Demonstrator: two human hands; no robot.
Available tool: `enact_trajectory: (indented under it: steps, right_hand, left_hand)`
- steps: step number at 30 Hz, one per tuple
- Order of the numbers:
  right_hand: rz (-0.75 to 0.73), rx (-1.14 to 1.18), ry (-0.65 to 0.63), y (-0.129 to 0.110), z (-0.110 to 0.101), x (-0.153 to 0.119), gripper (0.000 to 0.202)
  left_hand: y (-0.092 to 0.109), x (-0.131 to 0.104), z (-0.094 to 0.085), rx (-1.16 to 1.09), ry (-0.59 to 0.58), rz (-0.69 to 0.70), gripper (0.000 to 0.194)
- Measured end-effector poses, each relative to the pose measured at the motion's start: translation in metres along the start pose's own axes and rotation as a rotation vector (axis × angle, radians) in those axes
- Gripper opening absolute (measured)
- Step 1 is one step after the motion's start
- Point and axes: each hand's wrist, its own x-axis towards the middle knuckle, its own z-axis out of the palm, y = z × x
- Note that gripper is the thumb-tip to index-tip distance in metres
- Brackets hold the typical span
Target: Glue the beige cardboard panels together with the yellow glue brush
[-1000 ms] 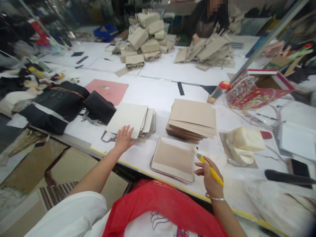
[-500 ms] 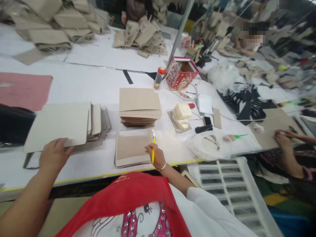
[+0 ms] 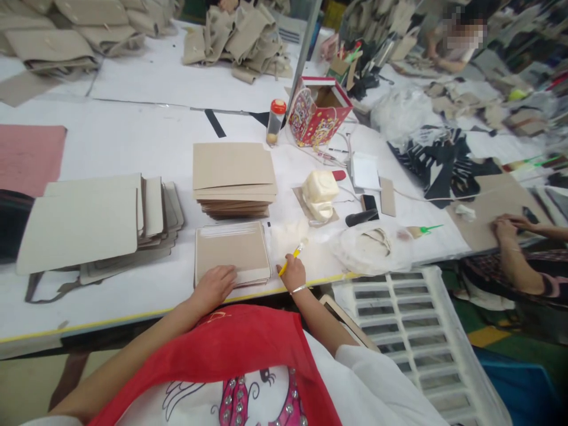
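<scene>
My right hand [image 3: 293,274] is closed around a yellow-handled brush [image 3: 296,254], its bristles pointing up and away over the white table. Just left of it lies a low stack of tan panels [image 3: 228,248] with pale edges. My left hand [image 3: 216,286] rests on that stack's near edge, fingers stretched out over the top panel. Behind stands a taller stack of tan panels [image 3: 234,165]. Farther left is a fanned pile of pale panels with rounded corners [image 3: 84,228], a dark strap [image 3: 53,291] sticking out beneath it.
To the right are a cream-coloured plastic container [image 3: 319,188], a phone [image 3: 369,203] and a plastic bag [image 3: 364,251]. A red-capped bottle [image 3: 276,121] and a red patterned paper bag [image 3: 319,115] stand behind. A co-worker's hands [image 3: 508,228] work at far right.
My left hand has left the pale pile and moved right onto the low tan stack. My right hand has drawn the brush off that stack, to the right. The view has shifted slightly.
</scene>
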Motion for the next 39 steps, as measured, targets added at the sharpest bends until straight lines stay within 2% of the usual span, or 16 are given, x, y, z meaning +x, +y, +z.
enact_trajectory:
  steps: [4,11,14,17,20,25,27,28,30,33,35,36,39]
  right_hand:
    - [0.038,-0.006,-0.055,-0.003,0.002,0.001,0.020]
    - [0.161,0.074,-0.127,0.012,-0.017,0.003,0.029]
    - [0.178,0.078,-0.190,0.013,-0.026,0.002,0.030]
    - [0.114,0.065,-0.238,0.011,-0.030,-0.002,0.036]
    - [0.051,0.059,-0.233,0.008,-0.031,-0.005,0.039]
    - [0.075,0.118,-0.146,0.007,-0.044,-0.005,0.035]
    - [0.087,0.193,-0.080,0.006,-0.057,-0.004,0.030]
    - [0.074,0.250,-0.048,0.004,-0.067,-0.003,0.028]
    - [0.013,0.396,-0.013,-0.004,-0.088,-0.001,0.024]
    - [-0.091,0.600,-0.053,-0.021,-0.119,-0.002,0.021]
    - [-0.147,0.684,-0.118,-0.033,-0.132,-0.002,0.021]
    - [-0.164,0.710,-0.151,-0.038,-0.136,-0.002,0.020]
    - [-0.143,0.723,-0.230,-0.046,-0.134,0.001,0.022]
  left_hand:
    - [0.007,0.008,0.002,-0.012,-0.031,-0.009,0.024]
    - [0.020,0.023,-0.001,-0.180,0.013,-0.052,0.027]
    - [0.029,0.033,0.004,-0.235,-0.034,-0.083,0.028]
    - [0.037,0.041,0.008,-0.240,-0.118,-0.102,0.033]
    - [0.041,0.047,0.007,-0.262,-0.153,-0.099,0.036]
    - [0.041,0.056,0.004,-0.396,-0.101,-0.140,0.036]
    - [0.043,0.063,0.003,-0.540,-0.078,-0.209,0.039]
    - [0.045,0.067,0.002,-0.644,-0.074,-0.287,0.043]
    - [0.050,0.076,-0.002,-0.926,-0.100,-0.524,0.054]
    - [0.055,0.089,-0.009,-1.473,-0.199,-0.859,0.059]
    - [0.054,0.094,-0.013,-1.770,-0.228,-0.930,0.050]
    - [0.052,0.095,-0.015,-1.862,-0.206,-0.938,0.044]
    - [0.041,0.091,-0.019,-1.924,-0.004,-0.960,0.033]
